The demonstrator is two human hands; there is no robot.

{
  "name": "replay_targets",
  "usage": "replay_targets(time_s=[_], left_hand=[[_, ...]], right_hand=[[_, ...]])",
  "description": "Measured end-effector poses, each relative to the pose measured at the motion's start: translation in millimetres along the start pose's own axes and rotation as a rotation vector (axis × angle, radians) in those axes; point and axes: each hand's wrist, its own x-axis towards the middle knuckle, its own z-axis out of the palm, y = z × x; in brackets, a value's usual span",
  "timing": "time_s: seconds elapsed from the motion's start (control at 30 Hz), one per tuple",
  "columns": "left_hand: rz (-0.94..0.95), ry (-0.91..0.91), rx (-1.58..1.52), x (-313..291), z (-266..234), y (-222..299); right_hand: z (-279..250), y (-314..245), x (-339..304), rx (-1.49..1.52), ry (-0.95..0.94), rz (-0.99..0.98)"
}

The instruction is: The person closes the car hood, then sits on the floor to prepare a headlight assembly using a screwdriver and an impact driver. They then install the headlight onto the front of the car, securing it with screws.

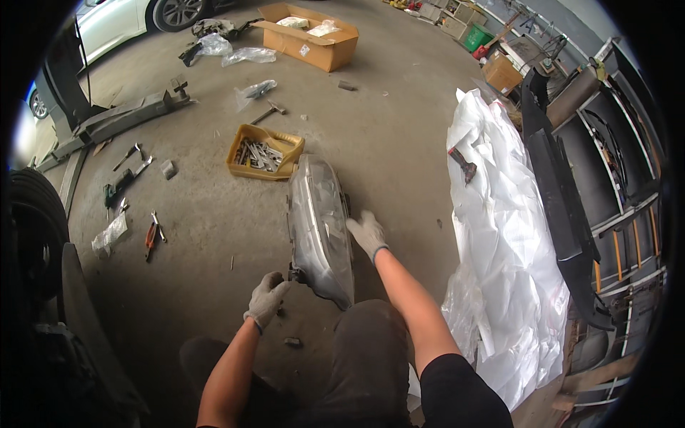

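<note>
A car headlight (319,225) with a clear lens stands on its edge on the concrete floor in front of my knees. My right hand (368,233), in a pale knit glove, grips the right side of its housing with the fingertips; part of that grip is hidden. Beside the headlight's lower left end, my gloved left hand (267,298) has its fingers curled in, close to a black fitting (296,274) on the housing. What it holds, if anything, cannot be made out. A yellow bin (239,171) of sockets and metal tools sits just beyond the headlight.
On the left lie orange-handled pliers (150,237), a hammer (270,111) farther off, and a lift arm (132,120). White wrapping sheet (492,235) covers the right side, with a cordless tool (464,165) on it. A cardboard box (307,46) stands at the back; a tyre (36,221) is near left.
</note>
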Motion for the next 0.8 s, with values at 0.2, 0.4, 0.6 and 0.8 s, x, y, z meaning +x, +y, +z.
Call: replay_targets(time_s=[0.2, 0.4, 0.6, 0.8], left_hand=[[0.008, 0.127, 0.195, 6.6, -3.2, -16.4], [-0.043, 0.289, -0.198, 23.3, -15.7, -12.2], [-0.017, 0.403, 0.37, 20.0, -16.6, 0.1], [-0.054, 0.39, 0.578, 26.1, -12.4, 4.1]], right_hand=[[69.7, 47.2, -51.3, 0.325, -0.371, 0.35], [79.8, -2.3, -89.2, 0.271, -0.602, 0.173], [80.9, -16.8, -100.0, 0.227, -0.964, -0.042], [89.2, 26.2, -101.5, 0.253, -1.007, 0.035]])
